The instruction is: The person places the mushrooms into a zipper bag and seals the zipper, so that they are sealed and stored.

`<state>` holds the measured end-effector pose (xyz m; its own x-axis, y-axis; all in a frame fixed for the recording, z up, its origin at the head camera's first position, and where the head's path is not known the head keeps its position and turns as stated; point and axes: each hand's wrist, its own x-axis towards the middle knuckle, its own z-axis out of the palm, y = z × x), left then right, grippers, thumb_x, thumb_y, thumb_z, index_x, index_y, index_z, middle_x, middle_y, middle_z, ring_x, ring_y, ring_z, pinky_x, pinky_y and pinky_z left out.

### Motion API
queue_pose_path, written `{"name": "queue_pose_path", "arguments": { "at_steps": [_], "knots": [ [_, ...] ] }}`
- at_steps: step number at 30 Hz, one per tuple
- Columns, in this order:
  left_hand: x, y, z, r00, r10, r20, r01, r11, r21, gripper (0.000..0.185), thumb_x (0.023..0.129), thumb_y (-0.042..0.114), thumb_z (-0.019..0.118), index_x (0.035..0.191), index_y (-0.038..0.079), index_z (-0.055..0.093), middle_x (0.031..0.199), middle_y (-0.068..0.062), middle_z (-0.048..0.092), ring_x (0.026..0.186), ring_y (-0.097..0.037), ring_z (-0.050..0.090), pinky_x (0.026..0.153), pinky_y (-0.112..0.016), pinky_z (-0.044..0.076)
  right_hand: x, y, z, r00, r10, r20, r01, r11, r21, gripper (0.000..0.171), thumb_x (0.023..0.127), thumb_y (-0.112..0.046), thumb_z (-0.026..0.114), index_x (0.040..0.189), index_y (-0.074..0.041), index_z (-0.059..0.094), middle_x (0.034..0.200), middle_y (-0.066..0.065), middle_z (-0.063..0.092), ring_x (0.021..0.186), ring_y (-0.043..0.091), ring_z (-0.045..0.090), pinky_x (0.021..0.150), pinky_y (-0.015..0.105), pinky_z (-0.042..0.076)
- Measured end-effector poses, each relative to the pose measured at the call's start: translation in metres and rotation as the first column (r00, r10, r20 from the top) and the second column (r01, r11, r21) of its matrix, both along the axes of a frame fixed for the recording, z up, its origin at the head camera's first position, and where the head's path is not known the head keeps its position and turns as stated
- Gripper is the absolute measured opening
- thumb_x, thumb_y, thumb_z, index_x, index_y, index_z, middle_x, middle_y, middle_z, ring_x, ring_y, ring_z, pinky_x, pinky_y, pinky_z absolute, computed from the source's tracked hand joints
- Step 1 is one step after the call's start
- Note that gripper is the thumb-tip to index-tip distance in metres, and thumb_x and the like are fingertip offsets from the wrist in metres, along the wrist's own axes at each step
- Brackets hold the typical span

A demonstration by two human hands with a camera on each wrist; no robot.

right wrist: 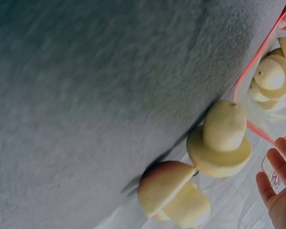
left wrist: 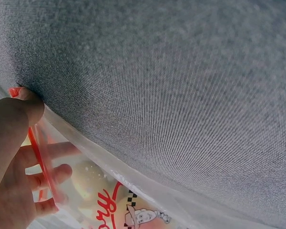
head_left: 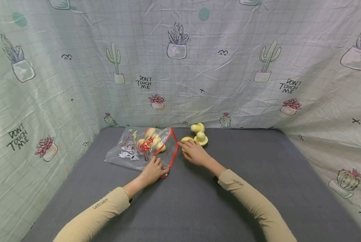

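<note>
A clear zip bag point(head_left: 129, 151) with a red rim point(head_left: 175, 156) and cartoon print lies on the grey table point(head_left: 198, 201), with several pale yellow toy fruit pieces point(head_left: 151, 139) inside. My left hand point(head_left: 153, 171) pinches the near corner of the rim; the thumb point(left wrist: 19, 107) lies on top and the fingers point(left wrist: 50, 176) show through the plastic point(left wrist: 133, 210). My right hand point(head_left: 194, 152) lies by the bag's mouth, its fingers point(right wrist: 276, 179) fairly straight, against a yellow piece point(head_left: 186, 138). Two more yellow pieces point(head_left: 197, 127) point(head_left: 201, 137) stand just behind it, seen also as a stemmed piece point(right wrist: 221, 140) and a halved piece point(right wrist: 174, 195).
A cactus-print cloth point(head_left: 180, 67) walls the table at the back and on both sides. Bare grey surface stretches in front of and to the right of my hands.
</note>
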<state>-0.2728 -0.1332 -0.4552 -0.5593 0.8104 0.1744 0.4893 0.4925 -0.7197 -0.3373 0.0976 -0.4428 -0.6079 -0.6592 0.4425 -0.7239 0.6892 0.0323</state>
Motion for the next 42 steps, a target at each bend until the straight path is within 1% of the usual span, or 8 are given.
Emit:
{"name": "queue_pose_path", "arguments": {
  "at_steps": [6, 9, 15, 19, 24, 31, 37, 42],
  "knots": [
    [0.002, 0.001, 0.001, 1.0, 0.007, -0.002, -0.007, 1.0, -0.012, 0.031, 0.08, 0.047, 0.048, 0.108, 0.036, 0.057, 0.07, 0.004, 0.059, 0.073, -0.018, 0.047, 0.075, -0.038, 0.037, -0.003, 0.012, -0.001, 1.0, 0.003, -0.03, -0.004, 1.0, -0.022, 0.044, 0.083, -0.017, 0.058, 0.126, -0.01, 0.049, 0.122, 0.005, 0.053, 0.113, 0.022, 0.048, 0.082, 0.043, 0.042],
    [0.003, 0.001, 0.001, 1.0, 0.018, 0.005, -0.018, 1.0, -0.026, 0.032, 0.081, 0.047, 0.047, 0.11, 0.036, 0.056, 0.071, 0.004, 0.059, 0.074, -0.018, 0.047, 0.075, -0.038, 0.037, -0.004, 0.018, -0.001, 0.999, -0.006, -0.034, 0.005, 0.999, -0.032, 0.042, 0.084, -0.016, 0.057, 0.125, -0.009, 0.05, 0.122, 0.006, 0.053, 0.109, 0.023, 0.05, 0.081, 0.043, 0.042],
    [0.003, -0.001, 0.0, 0.999, 0.014, 0.05, -0.013, 1.0, -0.014, 0.035, 0.081, 0.048, 0.046, 0.112, 0.034, 0.055, 0.074, 0.003, 0.06, 0.077, -0.02, 0.048, 0.076, -0.038, 0.037, -0.007, 0.03, 0.003, 0.998, -0.061, -0.021, 0.059, 0.996, -0.065, 0.041, 0.084, -0.015, 0.057, 0.124, -0.008, 0.051, 0.122, 0.007, 0.054, 0.109, 0.024, 0.05, 0.084, 0.042, 0.041],
    [0.002, -0.003, 0.001, 0.998, -0.018, 0.06, 0.017, 1.0, 0.013, 0.038, 0.08, 0.05, 0.047, 0.113, 0.034, 0.056, 0.074, 0.002, 0.06, 0.075, -0.019, 0.048, 0.074, -0.037, 0.036, -0.01, 0.037, 0.006, 0.995, -0.1, 0.01, 0.1, 0.992, -0.078, 0.041, 0.085, -0.016, 0.057, 0.125, -0.01, 0.05, 0.123, 0.008, 0.053, 0.111, 0.024, 0.048, 0.082, 0.044, 0.04],
    [-0.004, -0.005, -0.001, 0.996, -0.064, 0.055, 0.059, 0.995, 0.082, 0.038, 0.08, 0.054, 0.045, 0.109, 0.033, 0.059, 0.072, 0.002, 0.059, 0.073, -0.019, 0.046, 0.074, -0.038, 0.034, -0.016, 0.045, 0.009, 0.989, -0.146, 0.025, 0.148, 0.984, -0.103, 0.04, 0.086, -0.016, 0.055, 0.125, -0.01, 0.05, 0.124, 0.009, 0.052, 0.11, 0.025, 0.047, 0.079, 0.042, 0.039],
    [-0.005, -0.004, -0.005, 0.994, -0.081, 0.069, 0.072, 0.989, 0.127, 0.038, 0.079, 0.056, 0.046, 0.102, 0.03, 0.059, 0.081, -0.001, 0.059, 0.077, -0.022, 0.049, 0.073, -0.038, 0.034, -0.022, 0.053, 0.006, 0.97, -0.237, 0.06, 0.243, 0.958, -0.152, 0.038, 0.085, -0.016, 0.055, 0.122, -0.009, 0.052, 0.124, 0.013, 0.049, 0.108, 0.029, 0.044, 0.076, 0.043, 0.038],
    [-0.001, 0.001, -0.006, 0.997, -0.073, 0.041, 0.068, 0.992, 0.106, 0.038, 0.078, 0.059, 0.044, 0.098, 0.029, 0.058, 0.081, -0.001, 0.061, 0.075, -0.021, 0.05, 0.073, -0.039, 0.036, -0.028, 0.058, 0.003, 0.944, -0.31, 0.115, 0.324, 0.937, -0.133, 0.04, 0.088, -0.02, 0.051, 0.126, -0.011, 0.047, 0.131, 0.015, 0.041, 0.113, 0.033, 0.038, 0.08, 0.047, 0.036],
    [0.001, 0.002, -0.007, 0.999, -0.05, 0.005, 0.049, 0.996, 0.068, 0.041, 0.08, 0.058, 0.04, 0.102, 0.029, 0.059, 0.084, -0.002, 0.062, 0.076, -0.021, 0.051, 0.073, -0.039, 0.036, -0.031, 0.06, 0.004, 0.932, -0.32, 0.172, 0.345, 0.928, -0.139, 0.045, 0.09, -0.023, 0.048, 0.133, -0.013, 0.04, 0.135, 0.014, 0.037, 0.116, 0.035, 0.036, 0.081, 0.048, 0.035]
  ]
}}
